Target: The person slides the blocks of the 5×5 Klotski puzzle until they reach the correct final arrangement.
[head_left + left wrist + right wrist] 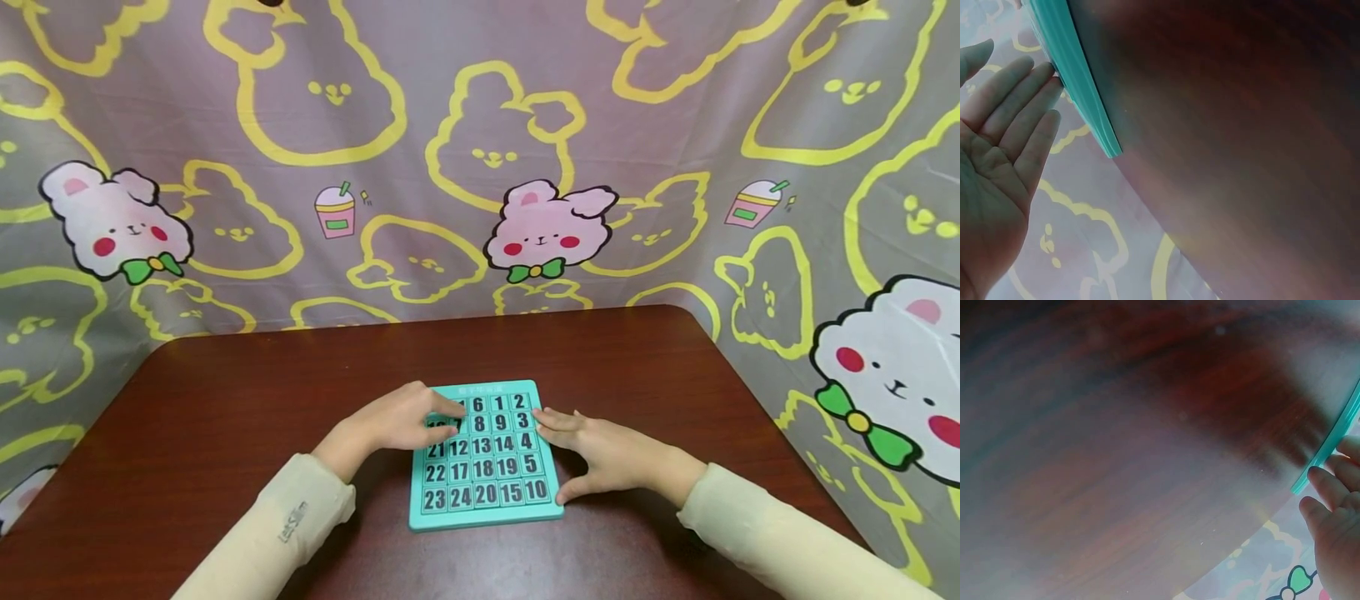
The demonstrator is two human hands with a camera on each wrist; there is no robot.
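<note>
A turquoise sliding number puzzle [480, 517] lies flat on the table, its square tiles marked with dark numbers. Over its upper left part is my left hand [397, 418], index finger and thumb reaching onto the tiles and covering some of them. In the left wrist view, the other fingers of the left hand [1004, 144] extend fairly straight beside the puzzle's edge [1079, 75]. My right hand [611, 457] rests along the right side, fingertips at the upper right edge and thumb by the lower right corner. The right wrist view shows these fingers [1329, 487] against the frame.
The dark red-brown wooden table [247, 400] extends around the puzzle on all sides. A fabric curtain [420, 167] with yellow outlines and cartoon rabbit heads hangs behind the table and along its sides.
</note>
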